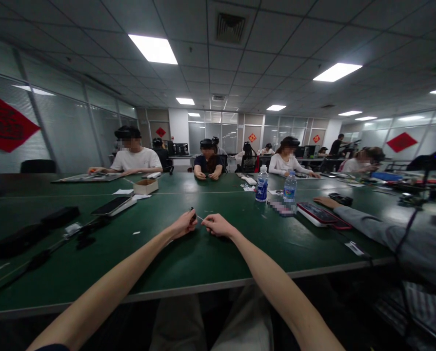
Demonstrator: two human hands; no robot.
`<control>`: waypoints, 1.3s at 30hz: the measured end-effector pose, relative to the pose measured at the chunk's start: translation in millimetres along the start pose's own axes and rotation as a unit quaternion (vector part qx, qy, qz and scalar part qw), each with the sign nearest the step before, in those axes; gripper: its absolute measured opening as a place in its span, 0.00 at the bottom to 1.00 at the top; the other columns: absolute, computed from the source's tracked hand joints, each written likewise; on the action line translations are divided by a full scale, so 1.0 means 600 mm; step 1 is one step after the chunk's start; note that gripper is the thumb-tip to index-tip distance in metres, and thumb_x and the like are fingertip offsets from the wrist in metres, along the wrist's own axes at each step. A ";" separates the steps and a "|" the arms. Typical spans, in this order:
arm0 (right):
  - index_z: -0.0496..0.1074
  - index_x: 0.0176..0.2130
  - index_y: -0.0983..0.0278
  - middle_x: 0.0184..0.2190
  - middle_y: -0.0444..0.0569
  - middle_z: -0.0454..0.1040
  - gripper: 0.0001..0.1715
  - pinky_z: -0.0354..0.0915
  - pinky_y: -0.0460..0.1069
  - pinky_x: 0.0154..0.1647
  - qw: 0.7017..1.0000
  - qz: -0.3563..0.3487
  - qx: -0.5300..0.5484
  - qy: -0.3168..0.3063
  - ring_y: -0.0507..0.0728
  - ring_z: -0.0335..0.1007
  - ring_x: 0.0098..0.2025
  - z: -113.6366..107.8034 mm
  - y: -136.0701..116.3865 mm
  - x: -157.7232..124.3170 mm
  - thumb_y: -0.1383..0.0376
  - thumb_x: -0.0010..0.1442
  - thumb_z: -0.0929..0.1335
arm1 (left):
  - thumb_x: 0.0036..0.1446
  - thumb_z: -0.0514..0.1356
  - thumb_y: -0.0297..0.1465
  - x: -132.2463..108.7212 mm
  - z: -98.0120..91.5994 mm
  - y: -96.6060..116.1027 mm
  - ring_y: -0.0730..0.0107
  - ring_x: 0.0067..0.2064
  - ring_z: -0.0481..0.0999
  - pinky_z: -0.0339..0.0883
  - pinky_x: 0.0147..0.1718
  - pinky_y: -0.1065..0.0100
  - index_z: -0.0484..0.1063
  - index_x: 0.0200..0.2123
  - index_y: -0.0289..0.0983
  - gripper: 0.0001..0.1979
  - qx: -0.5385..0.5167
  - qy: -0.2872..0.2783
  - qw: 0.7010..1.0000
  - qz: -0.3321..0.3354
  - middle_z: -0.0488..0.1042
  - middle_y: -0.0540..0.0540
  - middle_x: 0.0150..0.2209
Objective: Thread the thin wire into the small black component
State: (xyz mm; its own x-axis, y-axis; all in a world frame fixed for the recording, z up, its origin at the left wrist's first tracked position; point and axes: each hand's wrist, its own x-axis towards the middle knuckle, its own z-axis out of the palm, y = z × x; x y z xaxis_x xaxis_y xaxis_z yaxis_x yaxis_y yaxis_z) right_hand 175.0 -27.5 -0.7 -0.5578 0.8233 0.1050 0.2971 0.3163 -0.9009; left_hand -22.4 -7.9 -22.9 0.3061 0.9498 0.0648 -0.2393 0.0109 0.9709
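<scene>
Both bare hands are close together over the green table [210, 263], small gap between them; left hand [183, 224] pinches a small dark item [192, 214] at its fingertips, clamped; thin pale strand [200, 217] runs from the item to right hand [218, 225], fingers curled at the strand's end, cannot tell if clamped; item sits between the hands, above the tabletop; phone [111, 205] lies well to the left, cardboard box [145, 185] beyond it; two water bottles [262, 184] stand ahead right; co-worker's grey sleeve [364, 229] reaches in from the right.
</scene>
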 end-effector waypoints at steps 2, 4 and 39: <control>0.69 0.38 0.65 0.22 0.40 0.66 0.15 0.51 0.38 0.12 1.000 0.004 -0.005 0.004 0.45 0.56 0.16 0.001 -0.001 -0.001 0.55 0.60 0.65 | 0.55 0.56 0.45 -0.001 0.002 0.002 0.82 0.16 0.53 0.44 0.15 0.79 0.60 0.29 0.37 0.17 0.000 0.009 1.000 -0.001 0.59 0.55 0.18; 0.69 0.38 0.65 0.22 0.41 0.65 0.15 0.52 0.38 0.12 1.000 0.003 -0.009 0.005 0.45 0.56 0.16 0.003 0.000 -0.001 0.55 0.60 0.65 | 0.55 0.56 0.45 -0.003 0.006 0.006 0.82 0.15 0.53 0.44 0.15 0.79 0.59 0.29 0.37 0.17 0.004 0.022 1.000 -0.001 0.59 0.55 0.17; 0.75 0.42 0.59 0.40 0.47 0.76 0.21 0.59 0.45 0.41 0.922 -0.088 -0.370 0.076 0.55 0.70 0.41 -0.019 -0.019 -0.016 0.50 0.61 0.61 | 0.55 0.55 0.44 -0.014 0.032 0.001 0.79 0.15 0.58 0.48 0.14 0.77 0.64 0.30 0.36 0.16 -0.062 0.058 0.996 -0.019 0.59 0.54 0.17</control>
State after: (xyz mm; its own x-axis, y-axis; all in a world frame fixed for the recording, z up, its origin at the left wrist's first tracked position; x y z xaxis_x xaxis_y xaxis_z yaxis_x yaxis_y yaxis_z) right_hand 185.6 -33.8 13.4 -0.5502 0.7666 0.3310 0.6903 0.6406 -0.3362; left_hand -7.8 -22.0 -18.4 0.2107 0.9775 -0.0053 -0.3435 0.0791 0.9358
